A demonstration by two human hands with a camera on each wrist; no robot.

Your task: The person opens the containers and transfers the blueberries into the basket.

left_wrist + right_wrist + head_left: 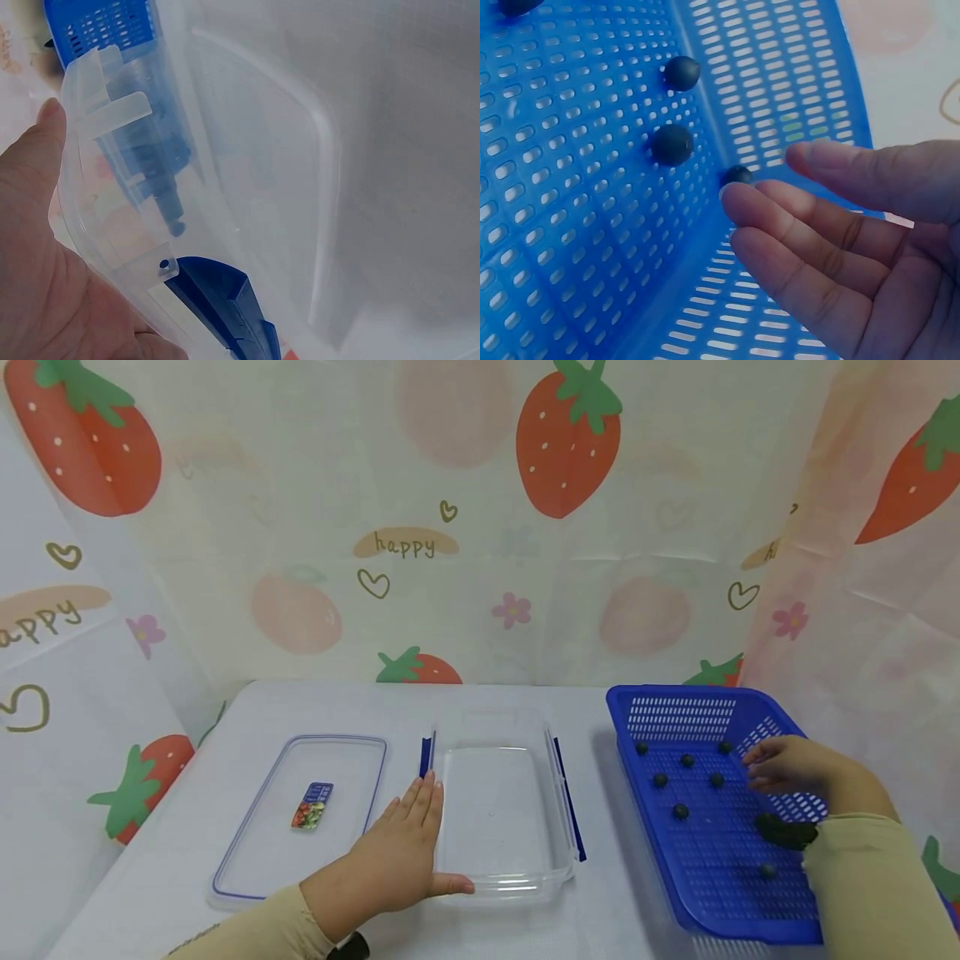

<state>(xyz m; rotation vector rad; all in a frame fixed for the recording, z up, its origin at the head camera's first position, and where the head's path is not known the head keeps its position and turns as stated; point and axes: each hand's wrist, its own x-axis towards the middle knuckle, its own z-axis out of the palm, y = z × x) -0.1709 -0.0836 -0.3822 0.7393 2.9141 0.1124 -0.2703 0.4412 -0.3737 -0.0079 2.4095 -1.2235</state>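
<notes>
My left hand [401,839] lies with straight fingers along the left side of a clear plastic box [491,810], its thumb at the near rim. The left wrist view shows the box wall and a blue locking flap [217,296] beside that hand. Over the blue basket [660,868], my right hand [795,766] hangs with loosely bent fingers and thumb apart, holding nothing. Several small dark round balls [673,145] lie in the basket; one ball [737,175] is just beyond the fingertips in the right wrist view. A dark green elongated thing [783,832] is partly hidden by the right sleeve.
A clear lid [262,843] with a blue seal lies left of the box, a printed label [312,806] on it. All stand on a white-covered table [405,927]. A strawberry-patterned curtain [480,527] rises behind and at both sides.
</notes>
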